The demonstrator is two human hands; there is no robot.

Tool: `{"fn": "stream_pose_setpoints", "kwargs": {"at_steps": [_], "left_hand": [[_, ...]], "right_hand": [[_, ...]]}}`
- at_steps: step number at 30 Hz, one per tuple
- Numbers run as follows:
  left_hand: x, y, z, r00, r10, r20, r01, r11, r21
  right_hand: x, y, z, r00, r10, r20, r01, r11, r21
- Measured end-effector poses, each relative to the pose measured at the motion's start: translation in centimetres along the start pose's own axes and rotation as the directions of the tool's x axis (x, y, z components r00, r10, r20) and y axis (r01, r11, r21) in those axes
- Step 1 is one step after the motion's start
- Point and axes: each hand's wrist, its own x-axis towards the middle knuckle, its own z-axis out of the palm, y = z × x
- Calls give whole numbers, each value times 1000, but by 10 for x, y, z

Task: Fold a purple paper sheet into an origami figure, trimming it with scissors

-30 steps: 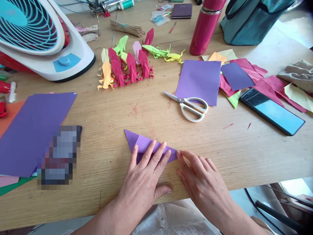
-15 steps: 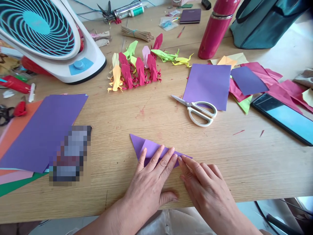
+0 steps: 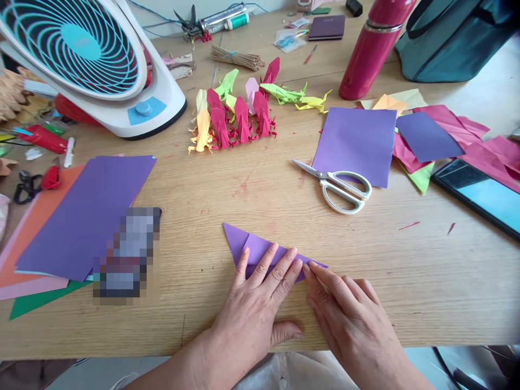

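Purple paper (image 3: 258, 250), one folded sheet, lies under the left hand (image 3: 255, 306), fingers spread; the right hand (image 3: 352, 310) touches its right end, grip unclear.

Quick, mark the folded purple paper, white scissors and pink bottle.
Folded purple paper (image 3: 257, 247): head view, on its paler upper flap.
White scissors (image 3: 323, 175): head view, on the pivot.
Pink bottle (image 3: 370, 57): head view, mid-body.

Pale wood table (image 3: 190, 227), pretty busy tbh. White-handled scissors (image 3: 327, 176) overlap a purple square (image 3: 355, 138). Left of the scissors: paper stack (image 3: 89, 211), fan (image 3: 103, 59), little origami figures (image 3: 219, 127). Beyond them: pinkish-red bottle (image 3: 371, 59). Right: black phone (image 3: 479, 192). Nearer the wearer, folded purple paper (image 3: 258, 242).
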Motion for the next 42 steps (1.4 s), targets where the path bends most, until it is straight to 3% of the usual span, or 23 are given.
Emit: {"fn": "stream_pose_setpoints", "kwargs": {"at_steps": [12,27,42], "left_hand": [[1,4,-2,999,-43,10,43,998,41],[1,7,-4,997,-51,63,52,998,-25],[1,9,0,997,-62,46,66,995,-73]], "right_hand": [[0,-1,0,1000,8,-9,-8,1000,14],[-1,-1,0,1000,5,4,-5,1000,-2],[-2,0,2,1000,2,-18,-2,1000,-2]]}}
